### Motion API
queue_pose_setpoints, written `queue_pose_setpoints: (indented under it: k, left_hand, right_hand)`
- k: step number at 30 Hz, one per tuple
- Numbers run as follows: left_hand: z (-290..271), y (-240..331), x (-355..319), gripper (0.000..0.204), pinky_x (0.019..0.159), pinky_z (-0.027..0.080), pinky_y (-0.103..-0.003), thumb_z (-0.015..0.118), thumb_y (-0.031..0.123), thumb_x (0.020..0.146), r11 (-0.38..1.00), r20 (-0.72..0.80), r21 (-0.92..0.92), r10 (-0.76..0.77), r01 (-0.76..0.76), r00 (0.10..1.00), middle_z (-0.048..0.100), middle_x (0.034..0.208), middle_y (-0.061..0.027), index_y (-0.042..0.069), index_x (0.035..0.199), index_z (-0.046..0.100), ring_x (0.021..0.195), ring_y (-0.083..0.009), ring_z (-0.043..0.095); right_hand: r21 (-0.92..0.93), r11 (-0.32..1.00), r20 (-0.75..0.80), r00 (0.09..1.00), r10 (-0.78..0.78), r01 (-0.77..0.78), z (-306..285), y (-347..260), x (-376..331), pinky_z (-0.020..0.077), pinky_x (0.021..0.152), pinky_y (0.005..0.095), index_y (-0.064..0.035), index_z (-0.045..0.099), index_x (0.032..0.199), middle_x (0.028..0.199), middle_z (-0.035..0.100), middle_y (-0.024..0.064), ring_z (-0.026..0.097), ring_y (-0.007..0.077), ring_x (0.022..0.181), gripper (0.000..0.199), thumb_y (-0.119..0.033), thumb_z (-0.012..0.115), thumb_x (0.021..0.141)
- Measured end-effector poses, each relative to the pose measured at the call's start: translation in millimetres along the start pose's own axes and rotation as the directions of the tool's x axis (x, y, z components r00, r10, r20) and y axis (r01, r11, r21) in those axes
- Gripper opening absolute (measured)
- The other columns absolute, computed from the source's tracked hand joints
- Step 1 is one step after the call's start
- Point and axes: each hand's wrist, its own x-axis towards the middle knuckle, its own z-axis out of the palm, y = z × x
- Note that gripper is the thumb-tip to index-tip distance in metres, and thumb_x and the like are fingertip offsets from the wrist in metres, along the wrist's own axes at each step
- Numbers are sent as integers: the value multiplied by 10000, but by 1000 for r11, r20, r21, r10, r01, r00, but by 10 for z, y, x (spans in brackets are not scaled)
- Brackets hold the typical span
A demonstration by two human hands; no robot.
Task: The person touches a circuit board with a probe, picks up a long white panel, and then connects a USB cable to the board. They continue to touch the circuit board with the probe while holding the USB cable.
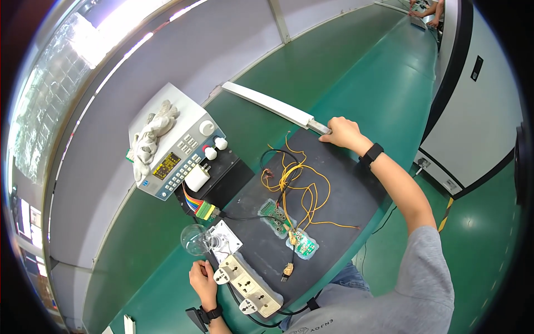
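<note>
My right hand point(343, 134) is closed around the grey end piece point(319, 127) of a long white strip point(267, 103), at the far edge of a dark mat point(350, 186). My left hand point(204, 279) rests with curled fingers at the mat's left edge, with nothing visible in it. Close to it are a clear glass bulb point(195, 240) on a white square base point(227, 242) and a beige power strip point(251, 286) with plugs. On the mat lie two green circuit boards point(273, 217) in clear wrapping, a tangle of yellow wires point(292, 178) and a taped cable plug point(287, 271).
A grey bench power supply point(178, 145) with gloves point(153, 139) on top stands at the left. Beside it are a white adapter point(197, 178) and a rainbow ribbon cable point(193, 201). A pale cabinet point(473, 106) stands right. Another person's hands point(431, 14) show at the far end.
</note>
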Motion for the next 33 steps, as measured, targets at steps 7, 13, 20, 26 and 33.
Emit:
queue_pose_setpoints:
  k: [7,13,20,26,33]
  left_hand:
    - [24,-11,18,146,558,352,-396,598,129,861,1000,11,9,5,-6,1000,456,601,-84,42,766,529,575,-265,431]
    - [36,-22,23,177,512,337,-358,602,132,859,998,-50,16,62,-61,997,410,560,-71,29,748,511,530,-214,401]
    - [35,-12,32,146,565,371,-389,605,143,858,1000,0,11,18,-18,1000,470,596,-77,46,772,537,574,-262,449]
    - [40,-44,12,141,566,374,-385,608,139,854,999,-18,13,32,-32,999,476,597,-74,51,771,535,572,-260,453]
    - [30,-15,13,138,571,383,-398,602,132,854,999,-27,9,43,-43,999,498,607,-85,48,771,530,580,-276,470]
  right_hand:
    - [32,998,-126,991,-41,45,183,66,40,505,652,418,5,692,788,721,645,202,639,349,702,260,-227,765,697]
    - [87,996,-164,986,-9,24,224,62,29,503,658,426,17,691,789,727,643,210,637,357,710,264,-219,765,700]
    - [110,993,-162,987,-19,37,229,113,24,502,692,423,18,693,816,810,654,194,637,345,772,294,-240,771,700]
    - [60,996,-125,991,-55,63,217,80,21,504,726,424,18,690,861,871,650,198,634,347,826,272,-212,751,729]
    - [-13,997,-112,991,-72,71,191,19,31,501,731,436,30,670,808,874,647,200,630,357,837,238,-199,716,763]
